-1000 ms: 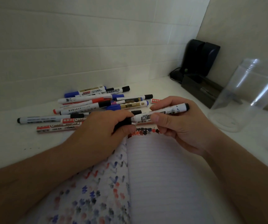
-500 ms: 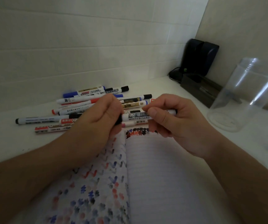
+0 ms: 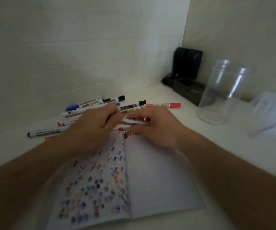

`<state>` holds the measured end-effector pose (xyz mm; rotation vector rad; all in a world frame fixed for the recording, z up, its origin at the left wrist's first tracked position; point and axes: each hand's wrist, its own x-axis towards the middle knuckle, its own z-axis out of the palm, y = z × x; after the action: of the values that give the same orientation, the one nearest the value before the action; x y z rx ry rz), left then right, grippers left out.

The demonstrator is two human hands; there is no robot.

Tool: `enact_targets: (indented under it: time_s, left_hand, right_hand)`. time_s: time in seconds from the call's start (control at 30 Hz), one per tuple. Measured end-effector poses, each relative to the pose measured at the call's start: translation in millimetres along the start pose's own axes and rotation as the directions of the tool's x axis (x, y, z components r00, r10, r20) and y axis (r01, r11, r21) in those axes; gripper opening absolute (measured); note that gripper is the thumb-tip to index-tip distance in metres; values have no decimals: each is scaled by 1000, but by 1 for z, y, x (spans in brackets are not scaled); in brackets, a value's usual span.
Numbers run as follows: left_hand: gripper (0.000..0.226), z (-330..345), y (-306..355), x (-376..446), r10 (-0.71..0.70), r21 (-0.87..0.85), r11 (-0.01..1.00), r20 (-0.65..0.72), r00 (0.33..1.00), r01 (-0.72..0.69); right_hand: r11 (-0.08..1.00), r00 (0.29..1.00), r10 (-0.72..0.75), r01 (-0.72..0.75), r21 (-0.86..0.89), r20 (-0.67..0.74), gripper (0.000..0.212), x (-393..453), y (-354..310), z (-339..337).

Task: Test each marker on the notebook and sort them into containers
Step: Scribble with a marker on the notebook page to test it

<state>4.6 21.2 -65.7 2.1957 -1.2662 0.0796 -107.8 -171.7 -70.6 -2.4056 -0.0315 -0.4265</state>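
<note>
Both my hands hold one white whiteboard marker point(image 3: 133, 122) level above the top edge of the open notebook point(image 3: 158, 176). My left hand point(image 3: 94, 128) grips its left end, where the cap is hidden under my fingers. My right hand point(image 3: 155, 128) curls round its barrel. The notebook's left page is covered in blue, red and black test strokes; the right page is blank apart from a few marks at its top. A pile of several markers point(image 3: 90, 105) lies behind my hands, with a red-capped marker point(image 3: 163, 105) at its right.
A tall clear plastic jar point(image 3: 223, 92) stands at the right, and a second clear container point(image 3: 271, 113) is beside it near the frame's edge. A black device with a cable point(image 3: 188, 75) sits in the back corner against the wall.
My hands have come closer together along the marker, and my right hand now covers its right end. The view has tilted up and is blurred.
</note>
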Motion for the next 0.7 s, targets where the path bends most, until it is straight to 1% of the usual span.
enact_targets:
  time_s: [0.07,0.13,0.2,0.3,0.37,0.43,0.5,0.57,0.63,0.7]
  left_hand:
    - [14,-5,9,-4,57,122,991,51,997,-63]
    - [5,-10,29,-8,108,172,978,48,993,-115]
    - [3,-8,60,-14,172,152,972,49,984,-178]
    - [12,19,126,-25,301,103,943,145,943,-317]
    - [15,52,175,-37,400,35,910,201,894,-414]
    - [17,93,223,-51,502,-54,862,239,831,-505]
    - [20,137,267,-65,594,-114,800,290,750,-589]
    - [20,185,304,-79,661,-152,738,363,657,-658]
    - [21,237,332,-98,664,-195,719,476,576,-667]
    - [21,288,351,-119,619,-236,746,590,518,-623]
  right_hand:
    - [994,998,39,-44,-97,-57,24,-7,-11,-15]
    - [981,996,68,-76,-179,-55,19,-25,-22,-37]
    - [961,995,93,-101,-257,-41,20,-59,-34,-60]
    - [937,989,129,-145,-317,-71,22,-146,-39,-96]
    - [919,977,167,-204,-339,-135,22,-218,-37,-115]
    - [888,950,233,-295,-353,-210,26,-293,-33,-128]
    - [854,897,341,-421,-306,-283,25,-363,-22,-130]
    - [802,817,468,-553,-226,-338,24,-428,-6,-123]
    - [722,723,597,-673,-160,-349,20,-488,17,-106]
    - [625,624,718,-773,-109,-309,11,-540,39,-83]
